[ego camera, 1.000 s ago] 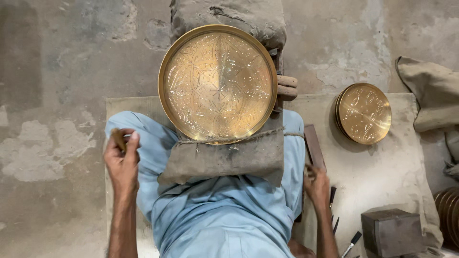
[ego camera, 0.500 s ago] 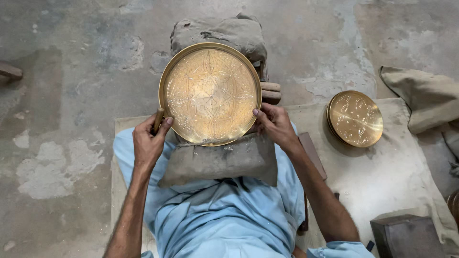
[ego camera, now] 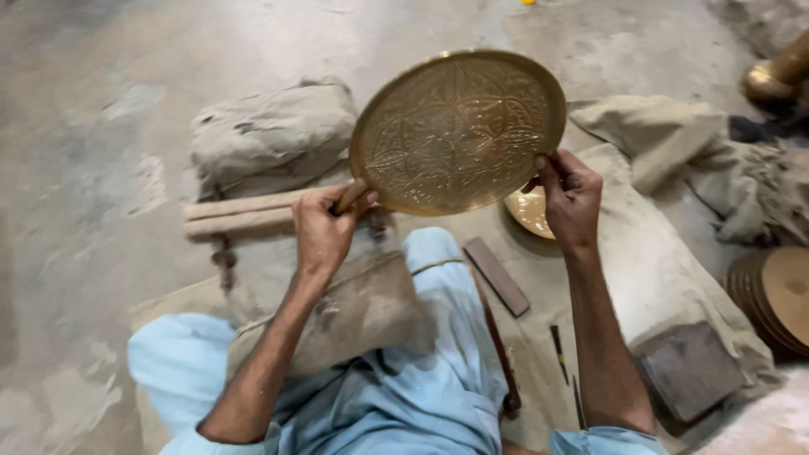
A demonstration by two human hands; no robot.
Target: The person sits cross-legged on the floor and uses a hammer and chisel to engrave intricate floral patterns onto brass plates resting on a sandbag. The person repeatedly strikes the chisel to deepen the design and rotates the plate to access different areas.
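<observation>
Lifted off the padded lap and tilted, the round engraved brass tray (ego camera: 458, 131) is pinched at opposite rims by left hand (ego camera: 324, 229) (also clenching a wooden handle) and right hand (ego camera: 570, 198); such slight fingertip grips risk dropping it onto the concrete floor (ego camera: 101, 126).

Soft even daylight, glare top w/ washed floor, slight blur.

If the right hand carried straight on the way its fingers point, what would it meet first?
The right hand already grips the engraved brass tray at its rim; pushing up-left, it meets that tray at once.
</observation>
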